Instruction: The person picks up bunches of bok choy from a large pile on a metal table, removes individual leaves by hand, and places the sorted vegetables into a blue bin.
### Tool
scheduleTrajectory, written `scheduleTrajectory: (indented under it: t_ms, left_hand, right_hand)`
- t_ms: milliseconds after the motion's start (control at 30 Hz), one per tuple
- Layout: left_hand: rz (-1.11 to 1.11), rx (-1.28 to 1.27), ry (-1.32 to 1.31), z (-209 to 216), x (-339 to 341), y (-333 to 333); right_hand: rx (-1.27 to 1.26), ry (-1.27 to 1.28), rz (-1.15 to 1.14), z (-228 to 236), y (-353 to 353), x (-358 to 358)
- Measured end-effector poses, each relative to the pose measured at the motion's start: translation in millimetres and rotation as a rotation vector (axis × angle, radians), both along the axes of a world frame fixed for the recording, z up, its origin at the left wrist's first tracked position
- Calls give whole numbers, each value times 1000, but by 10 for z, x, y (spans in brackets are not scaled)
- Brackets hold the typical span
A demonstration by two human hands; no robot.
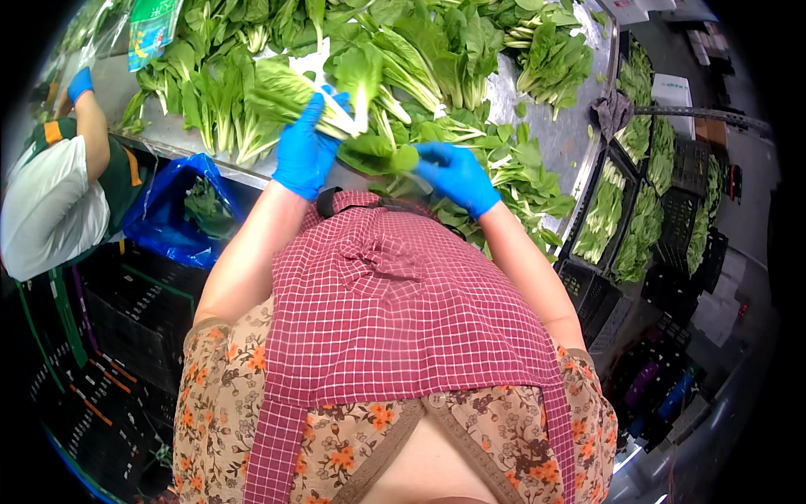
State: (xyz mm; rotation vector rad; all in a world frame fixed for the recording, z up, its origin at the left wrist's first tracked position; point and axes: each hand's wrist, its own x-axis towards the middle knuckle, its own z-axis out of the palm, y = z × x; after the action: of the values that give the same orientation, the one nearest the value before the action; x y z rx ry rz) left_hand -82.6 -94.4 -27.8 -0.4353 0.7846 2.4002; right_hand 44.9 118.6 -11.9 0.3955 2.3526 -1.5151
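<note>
My left hand [306,151], in a blue glove, is closed around a bunch of leafy greens [294,88] with pale stems, held just above the table's near edge. The stem ends point right, and another pale-stemmed head [359,76] stands upright against them. My right hand [460,178], also blue-gloved, has its thumb and fingers pinched at a round green leaf [404,158] in front of my apron. Loose leaves [512,168] lie in a pile beyond and beside the right hand. Its fingertips are partly hidden by the leaf.
The metal table [550,130] carries several more heaps of greens. A blue plastic bag [168,227] hangs open at its near left edge. Black crates [617,223] of greens stand at the right. At the left works another person [59,193] with a blue glove.
</note>
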Motion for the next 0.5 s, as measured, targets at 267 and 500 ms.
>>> scheduleTrajectory:
  t_ms: [267,500]
  left_hand:
    - [-207,-53,133,30,165,181]
    - [44,-119,35,-311,-65,-309]
  right_hand:
    - [-614,103,-554,53,-319,-366]
    - [40,60,49,187,172,-141]
